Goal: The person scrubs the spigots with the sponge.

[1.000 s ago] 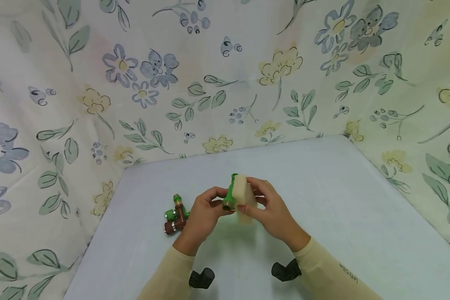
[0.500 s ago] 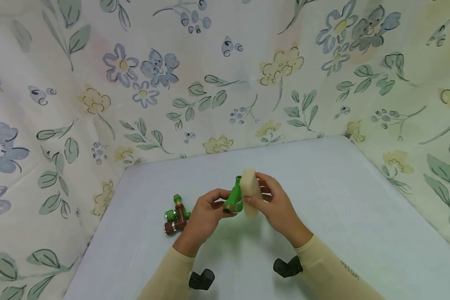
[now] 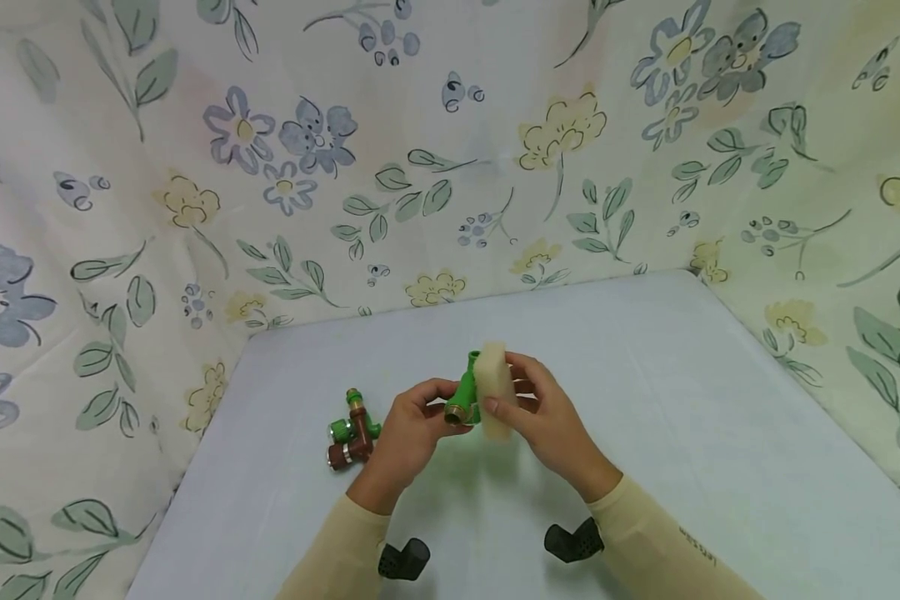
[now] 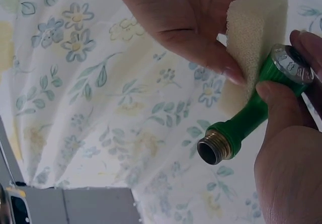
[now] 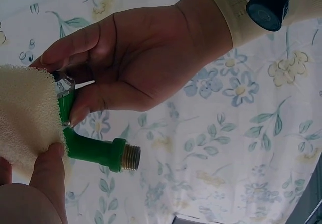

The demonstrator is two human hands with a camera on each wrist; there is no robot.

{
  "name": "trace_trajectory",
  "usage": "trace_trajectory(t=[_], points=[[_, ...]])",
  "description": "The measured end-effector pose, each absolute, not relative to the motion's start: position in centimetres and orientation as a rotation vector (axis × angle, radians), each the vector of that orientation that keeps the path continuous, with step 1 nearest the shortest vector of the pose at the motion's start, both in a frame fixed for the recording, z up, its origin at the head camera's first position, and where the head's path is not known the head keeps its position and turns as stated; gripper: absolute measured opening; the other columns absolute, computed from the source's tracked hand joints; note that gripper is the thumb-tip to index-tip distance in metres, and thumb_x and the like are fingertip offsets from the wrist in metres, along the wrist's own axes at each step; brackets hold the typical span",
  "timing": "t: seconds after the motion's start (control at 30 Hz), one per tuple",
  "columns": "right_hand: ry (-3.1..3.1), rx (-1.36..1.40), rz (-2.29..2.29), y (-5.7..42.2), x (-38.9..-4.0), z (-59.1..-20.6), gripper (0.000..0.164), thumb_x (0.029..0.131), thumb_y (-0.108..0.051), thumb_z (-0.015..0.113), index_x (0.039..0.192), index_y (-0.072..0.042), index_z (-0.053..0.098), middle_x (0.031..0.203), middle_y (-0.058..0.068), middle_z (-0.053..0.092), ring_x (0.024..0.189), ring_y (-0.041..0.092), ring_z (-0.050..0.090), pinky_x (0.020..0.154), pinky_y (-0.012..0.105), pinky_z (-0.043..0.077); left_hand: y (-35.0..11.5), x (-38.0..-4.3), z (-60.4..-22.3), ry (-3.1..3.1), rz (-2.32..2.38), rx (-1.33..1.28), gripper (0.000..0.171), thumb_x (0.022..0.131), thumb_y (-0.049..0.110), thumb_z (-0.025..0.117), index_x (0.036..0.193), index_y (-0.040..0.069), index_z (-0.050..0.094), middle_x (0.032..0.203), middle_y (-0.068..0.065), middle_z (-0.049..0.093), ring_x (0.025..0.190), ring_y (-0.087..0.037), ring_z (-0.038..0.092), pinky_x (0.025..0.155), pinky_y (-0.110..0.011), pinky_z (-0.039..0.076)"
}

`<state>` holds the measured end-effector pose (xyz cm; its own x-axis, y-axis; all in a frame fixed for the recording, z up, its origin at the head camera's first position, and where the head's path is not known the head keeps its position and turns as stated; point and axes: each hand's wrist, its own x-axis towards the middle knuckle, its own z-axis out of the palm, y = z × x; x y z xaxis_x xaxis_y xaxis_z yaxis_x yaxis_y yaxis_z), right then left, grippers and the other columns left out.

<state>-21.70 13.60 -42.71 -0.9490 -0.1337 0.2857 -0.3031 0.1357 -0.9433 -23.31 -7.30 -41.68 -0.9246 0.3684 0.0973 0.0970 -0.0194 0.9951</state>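
Observation:
Between thumb and fingers my left hand point(image 3: 412, 429) holds a green pipe valve point(image 3: 461, 402), above the table. One end of this valve has a brass-coloured thread, and a shiny metal cap point(image 4: 292, 63) shows in the left wrist view. A cream sponge block point(image 3: 497, 379) is pinched by my right hand point(image 3: 551, 421), the thumb on its near face. In the right wrist view the sponge point(image 5: 25, 113) lies against the valve's side and covers part of it. Fingers behind the sponge are partly hidden.
Left of my left hand, a brown and green pair of pipe fittings point(image 3: 360, 433) lies on the white table point(image 3: 630, 358), partly hidden by that hand. Floral cloth point(image 3: 450, 183) stands behind and at both sides. Black wrist cameras point(image 3: 573, 540) hang below the sleeves.
The sponge moved right and up with my right hand, then slightly back left and down against the valve. My left hand turned the valve a little, keeping its hold. The fittings stayed put.

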Motion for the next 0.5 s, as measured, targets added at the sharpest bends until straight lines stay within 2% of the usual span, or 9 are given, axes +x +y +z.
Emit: trace_trajectory(t=[0.27,0.37,0.5], points=[[-2.255,0.486,1.903,13.3,-21.3,-42.9,0.058,0.088,-0.032,0.071,0.139,-0.028,0.043,0.125,-0.002,0.049,0.112,0.022,0.050,0.093,0.045,0.045,-7.2,-23.2,-41.8,2.045,2.067,0.491,0.020,0.090,0.011,0.069,0.109,0.006,0.066,0.112,-0.017,0.056,0.096,-0.031,0.065,0.079,-0.043,0.055],[-2.249,0.566,1.889,13.0,-20.7,-42.2,0.058,0.089,-0.024,0.071,0.140,-0.024,0.042,0.127,0.000,0.047,0.113,0.024,0.049,0.093,0.047,0.044,-7.2,-23.3,-42.0,2.052,2.059,0.440,0.018,0.091,0.013,0.068,0.107,0.006,0.066,0.113,-0.016,0.057,0.097,-0.030,0.065,0.079,-0.042,0.055],[-2.231,0.660,1.891,12.7,-19.5,-40.2,0.059,0.090,-0.013,0.069,0.141,-0.015,0.041,0.128,0.003,0.046,0.112,0.023,0.048,0.094,0.052,0.043,-7.3,-23.5,-42.0,2.049,2.063,0.383,0.016,0.092,0.008,0.065,0.107,0.005,0.065,0.114,-0.015,0.059,0.099,-0.028,0.065,0.080,-0.041,0.055]])
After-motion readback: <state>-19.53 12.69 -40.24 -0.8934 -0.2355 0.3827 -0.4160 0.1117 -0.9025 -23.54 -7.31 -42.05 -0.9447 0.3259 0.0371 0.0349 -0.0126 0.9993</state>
